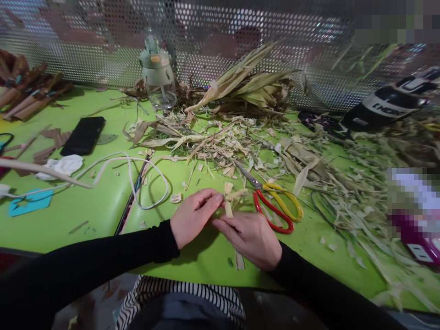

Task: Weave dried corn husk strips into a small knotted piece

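Observation:
My left hand [192, 217] pinches a small piece of pale dried corn husk [228, 208], folded into a cross-like shape with several short arms. From the other side my right hand [253, 239] is closed, its thumb and forefinger at the lower part of the same piece. The exact grip of its fingertips is partly hidden. Just right of the hands lie scissors [256, 182] with one red and one yellow handle, blades pointing up and left. A husk strip [239, 260] lies beneath my right hand on the green table [202, 266].
Husk scraps [220, 142] and a bundle of dry husks [247, 87] cover the back. A water bottle [158, 78] stands by the perforated metal screen [213, 27]. Leftward lie a black phone [83, 135], a white cable [165, 176] and brown rolls [30, 98]. A black bottle [381, 107] leans at right.

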{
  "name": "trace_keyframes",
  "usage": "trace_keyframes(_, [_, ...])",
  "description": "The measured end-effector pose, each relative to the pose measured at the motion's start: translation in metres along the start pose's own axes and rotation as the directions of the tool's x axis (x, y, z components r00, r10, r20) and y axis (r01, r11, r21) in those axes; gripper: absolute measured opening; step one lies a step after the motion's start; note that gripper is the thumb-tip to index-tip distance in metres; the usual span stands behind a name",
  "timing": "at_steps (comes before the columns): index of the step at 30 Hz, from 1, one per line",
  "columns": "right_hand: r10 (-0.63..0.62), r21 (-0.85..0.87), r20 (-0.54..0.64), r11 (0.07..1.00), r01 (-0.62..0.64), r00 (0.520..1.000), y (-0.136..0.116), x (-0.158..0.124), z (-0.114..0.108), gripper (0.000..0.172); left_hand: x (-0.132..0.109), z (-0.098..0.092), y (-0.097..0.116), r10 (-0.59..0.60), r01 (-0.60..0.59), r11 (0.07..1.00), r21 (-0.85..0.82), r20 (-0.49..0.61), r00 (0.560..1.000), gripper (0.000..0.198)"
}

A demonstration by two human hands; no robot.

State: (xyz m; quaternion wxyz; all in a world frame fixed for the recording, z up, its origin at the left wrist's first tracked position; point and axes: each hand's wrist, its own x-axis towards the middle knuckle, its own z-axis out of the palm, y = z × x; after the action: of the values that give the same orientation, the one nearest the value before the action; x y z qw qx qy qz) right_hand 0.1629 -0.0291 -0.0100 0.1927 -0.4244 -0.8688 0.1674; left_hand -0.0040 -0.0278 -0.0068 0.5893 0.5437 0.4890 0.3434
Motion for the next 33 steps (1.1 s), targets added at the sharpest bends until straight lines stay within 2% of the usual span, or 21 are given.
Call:
trace_keyframes(2, [0.051,0.042,-0.051,0.998,-0.049,0.997,0.0,0.001,-0.006,0.05,0.001,-0.003,0.003,0.15,-0.144,0.978,0.151,-0.031,0.988,0.032])
trace_keyframes(5, [0.203,0.2,-0.158,0.965,-0.17,0.966,0.002,0.003,-0.017,0.04,0.0,-0.005,0.005,0.321,-0.303,0.874,0.38,0.015,0.947,0.029])
trace_keyframes(9, [0.275,0.425,-0.139,0.884,-0.194,0.951,0.003,0.006,-0.023,0.028,-0.003,-0.003,0.002,0.372,-0.386,0.783,0.489,0.13,0.919,0.025])
trace_keyframes(12, [0.319,0.613,-0.066,0.761,-0.214,0.945,0.004,0.007,-0.023,0.019,-0.003,-0.001,0.0,0.256,-0.281,0.864,0.417,0.117,0.96,0.027])
trace_keyframes(14, [0.367,0.697,-0.011,0.67,-0.257,0.93,0.005,0.008,-0.023,0.018,0.0,0.0,-0.002,0.119,-0.143,0.955,0.26,0.104,0.987,0.029])
trace_keyframes(16, [0.382,0.746,0.047,0.6,-0.287,0.923,0.005,0.008,-0.023,0.019,0.003,0.001,-0.003,0.022,-0.03,0.997,0.073,0.115,0.993,0.03])
trace_keyframes(18, [0.374,0.784,0.08,0.548,-0.29,0.924,0.005,0.008,-0.024,0.018,0.005,0.0,-0.003,-0.014,0.018,0.999,-0.028,0.121,0.993,0.033])
trace_keyframes(21, [0.354,0.812,0.111,0.506,-0.29,0.929,0.004,0.007,-0.024,0.017,0.006,-0.002,-0.001,-0.009,0.008,1.0,0.009,0.122,0.993,0.032])
trace_keyframes(23, [0.345,0.803,0.126,0.515,-0.3,0.93,0.003,0.005,-0.024,0.017,0.004,-0.003,-0.001,-0.002,0.0,1.0,0.02,0.12,0.993,0.029])
trace_keyframes(27, [0.323,0.766,0.111,0.575,-0.288,0.94,0.003,0.003,-0.023,0.016,0.002,-0.003,-0.001,-0.082,0.099,0.992,-0.073,0.205,0.975,0.027])
trace_keyframes(29, [0.31,0.697,0.089,0.659,-0.281,0.947,0.004,0.004,-0.024,0.014,0.001,-0.004,-0.002,-0.09,0.107,0.993,-0.056,0.25,0.964,0.028])
trace_keyframes(33, [0.215,0.369,0.141,0.895,-0.252,0.966,0.007,0.005,-0.03,0.021,0.0,-0.008,-0.001,-0.056,0.039,0.997,0.073,0.252,0.966,0.033])
